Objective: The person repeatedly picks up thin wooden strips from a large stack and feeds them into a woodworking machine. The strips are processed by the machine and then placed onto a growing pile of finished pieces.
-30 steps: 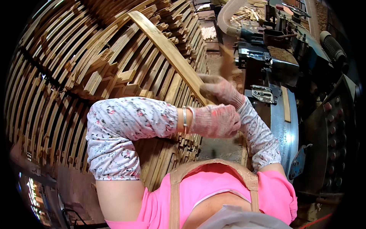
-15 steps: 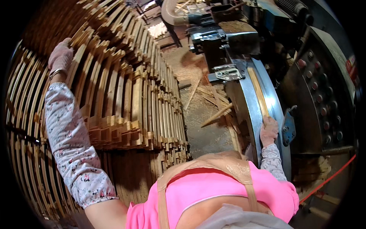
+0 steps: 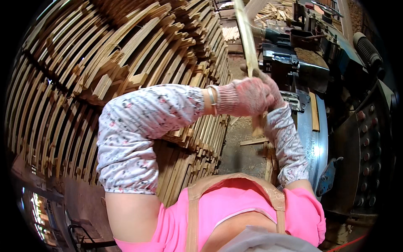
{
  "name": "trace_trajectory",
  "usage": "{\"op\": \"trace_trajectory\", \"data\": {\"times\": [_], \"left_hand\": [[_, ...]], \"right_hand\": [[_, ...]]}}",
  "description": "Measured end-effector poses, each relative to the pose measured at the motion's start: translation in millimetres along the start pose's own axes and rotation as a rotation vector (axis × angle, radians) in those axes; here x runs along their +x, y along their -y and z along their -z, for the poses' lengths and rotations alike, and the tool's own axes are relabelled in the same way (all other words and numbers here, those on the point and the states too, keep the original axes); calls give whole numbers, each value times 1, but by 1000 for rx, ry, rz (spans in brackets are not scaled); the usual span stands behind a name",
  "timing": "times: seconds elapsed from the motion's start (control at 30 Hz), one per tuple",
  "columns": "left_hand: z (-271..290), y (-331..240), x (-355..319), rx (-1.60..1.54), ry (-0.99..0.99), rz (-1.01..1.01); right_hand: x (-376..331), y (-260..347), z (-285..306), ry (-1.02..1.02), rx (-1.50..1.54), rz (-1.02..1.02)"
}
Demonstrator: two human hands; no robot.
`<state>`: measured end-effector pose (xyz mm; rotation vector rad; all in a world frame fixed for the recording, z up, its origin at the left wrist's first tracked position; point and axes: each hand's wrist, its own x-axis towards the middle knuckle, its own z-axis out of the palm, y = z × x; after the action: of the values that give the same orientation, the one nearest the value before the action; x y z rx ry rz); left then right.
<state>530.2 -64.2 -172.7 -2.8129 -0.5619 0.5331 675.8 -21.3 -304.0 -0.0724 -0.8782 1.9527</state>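
A long pale wooden strip (image 3: 247,42) stands out lengthwise ahead of me, its near end just below my hands. My left hand (image 3: 251,96), in a knitted pink glove, is closed round it near that end. Partly hidden behind the left, my right hand (image 3: 270,86), also gloved, is wrapped on the same strip. To the right of my hands, another wooden strip (image 3: 314,112) lies on the machine's shiny metal bed (image 3: 308,145). A metal clamp-like guide (image 3: 296,101) sits beside that strip, just past my right hand.
Tall stacks of wooden strips (image 3: 168,46) fill the left side. A control panel (image 3: 365,155) with several round buttons stands at the right, behind a blue bracket (image 3: 329,176). Offcuts (image 3: 254,142) lie on the floor between stack and machine. A ribbed hose (image 3: 254,10) is at the back.
My left hand has come from the stack on the left with a wooden strip. My right hand has left the strip on the metal bed and joined the left on the new one.
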Motion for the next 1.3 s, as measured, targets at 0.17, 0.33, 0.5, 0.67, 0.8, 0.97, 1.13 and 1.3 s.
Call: {"op": "trace_trajectory", "data": {"times": [0.17,0.33,0.5,0.67,0.8,0.97,1.13,1.3], "left_hand": [[58,107,-58,462,-58,531],[95,244,-199,466,313,1398],[74,293,-253,431,543,1541],[113,259,-249,94,45,1467],[151,223,-221,-343,-259,1031],[110,149,-123,252,-144,410],[96,68,-11,298,171,94],[95,164,-18,192,-540,69]], "right_hand": [[-107,-7,33,-794,-721,109],[-333,-59,77,-1142,-2391,104],[-416,-93,101,-1414,-2571,-407],[-299,-7,178,-1313,-2463,-657],[-235,80,259,-1342,-1866,-706],[-67,75,0,-582,-2167,766],[-117,10,-7,-416,-1285,183],[-277,-53,-12,-901,-812,-46]]}}
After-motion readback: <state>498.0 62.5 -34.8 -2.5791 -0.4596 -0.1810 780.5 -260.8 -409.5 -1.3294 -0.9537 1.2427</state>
